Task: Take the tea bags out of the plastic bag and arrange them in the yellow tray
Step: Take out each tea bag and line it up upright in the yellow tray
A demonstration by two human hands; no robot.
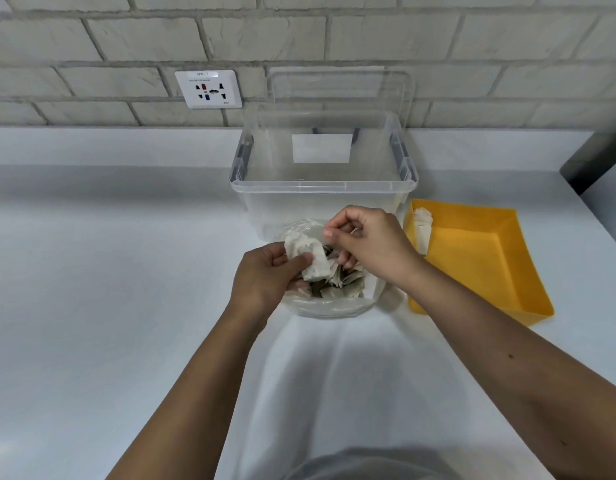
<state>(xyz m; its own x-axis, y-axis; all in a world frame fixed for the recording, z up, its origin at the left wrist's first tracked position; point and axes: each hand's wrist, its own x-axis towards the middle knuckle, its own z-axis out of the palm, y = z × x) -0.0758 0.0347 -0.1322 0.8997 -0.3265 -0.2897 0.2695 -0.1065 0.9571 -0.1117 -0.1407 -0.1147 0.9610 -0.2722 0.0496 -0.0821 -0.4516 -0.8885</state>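
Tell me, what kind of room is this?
Probably a kitchen or utility room: a smooth white worktop, a pale grey brick wall with a white wall socket, and a clear plastic storage box on it.

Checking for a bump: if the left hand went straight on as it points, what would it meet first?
Probably the right hand, close ahead over the plastic bag. The left hand, holding a tea bag, points up and right at it. Depth is unclear.
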